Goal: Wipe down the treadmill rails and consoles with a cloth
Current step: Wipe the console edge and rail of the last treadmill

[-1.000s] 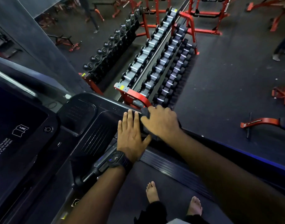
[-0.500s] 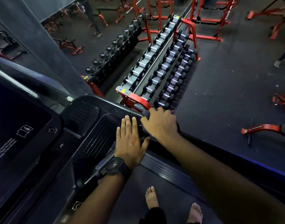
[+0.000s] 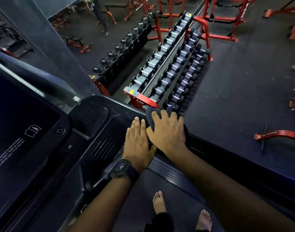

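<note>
I look down at a black treadmill console [image 3: 96, 131] and its right rail [image 3: 218, 156]. My right hand [image 3: 166, 131] lies on a dark cloth [image 3: 151, 113] at the console's right corner, fingers curled over the cloth and the rail's edge. My left hand [image 3: 137, 143] lies flat on the console next to it, fingers straight, its thumb under my right hand. A black watch is on my left wrist. Most of the cloth is hidden under my right hand.
The dark screen [image 3: 18, 123] fills the left. A red dumbbell rack [image 3: 173, 64] stands just beyond the console. My bare feet [image 3: 160, 203] stand on the treadmill belt. Red benches and frames stand on the dark gym floor [image 3: 243, 81].
Both hands have stayed at the console's right corner. More of the cloth shows past my right fingers now. The camera has tilted slightly.
</note>
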